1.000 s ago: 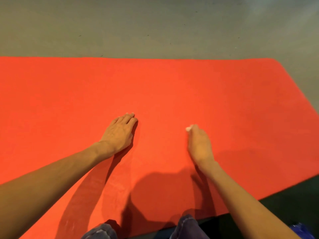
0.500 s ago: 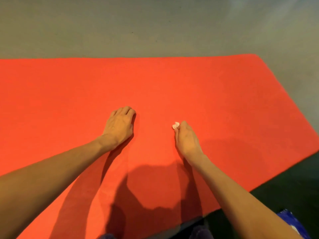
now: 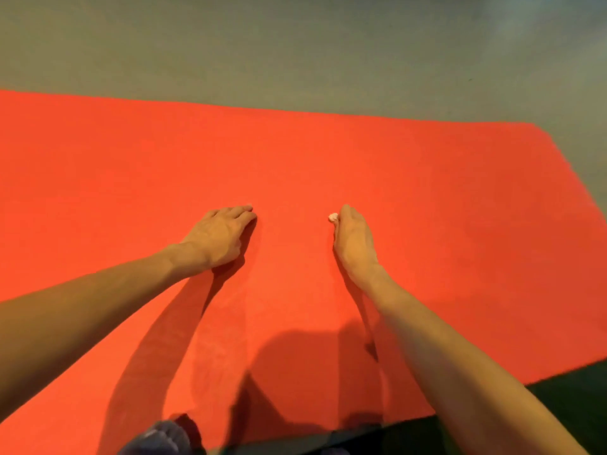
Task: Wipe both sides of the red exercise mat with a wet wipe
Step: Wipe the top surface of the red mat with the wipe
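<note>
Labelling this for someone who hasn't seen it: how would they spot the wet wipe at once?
Find the red mat on the grey floor. At its middle the right hand holds the wet wipe, a small white wad peeking out ahead of it; the left hand beside it lies flat, holding nothing.

I am indoors, down low on a floor (image 3: 295,54), in what could be a gym or a room at home; I cannot tell which; the floor is bare, smooth and grey, with a few small dark specks and a pale glare at the far right; a red mat (image 3: 427,208) lies spread flat on it; a dark strip (image 3: 574,405) runs along the mat's near edge; my knee (image 3: 157,438), in dark cloth, shows at the bottom.
</note>
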